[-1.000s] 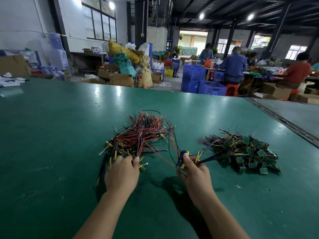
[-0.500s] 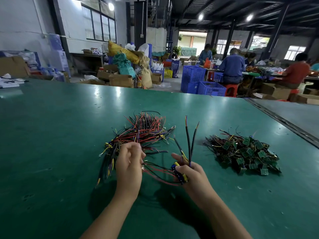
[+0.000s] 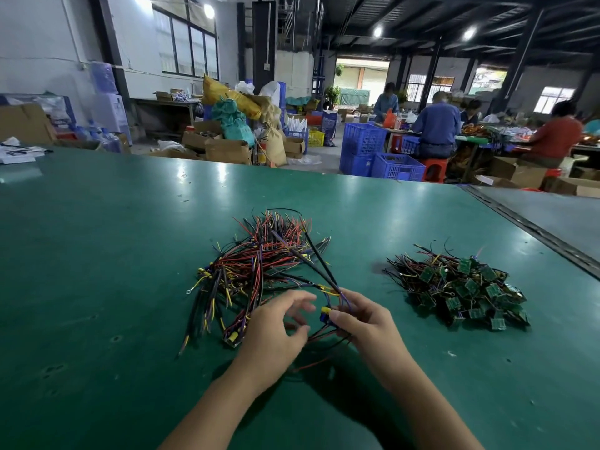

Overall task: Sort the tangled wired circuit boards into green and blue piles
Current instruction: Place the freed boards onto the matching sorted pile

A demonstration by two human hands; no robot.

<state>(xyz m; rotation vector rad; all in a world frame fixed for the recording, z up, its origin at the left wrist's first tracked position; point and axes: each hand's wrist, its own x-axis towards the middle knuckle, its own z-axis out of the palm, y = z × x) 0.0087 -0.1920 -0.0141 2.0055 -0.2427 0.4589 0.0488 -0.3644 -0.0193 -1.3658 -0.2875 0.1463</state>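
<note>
Wire pile (image 3: pixel 259 264), green pile (image 3: pixel 461 287): two; right hand (image 3: pixel 367 323) pinches one blue board (image 3: pixel 324 315).

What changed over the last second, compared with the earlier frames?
The left hand left the near edge of the tangled pile and moved right, fingers now spread beside the blue board. The right hand keeps pinching that board; its wires swung from pointing toward the green pile to leaning back over the tangle. Both piles stayed put.
</note>
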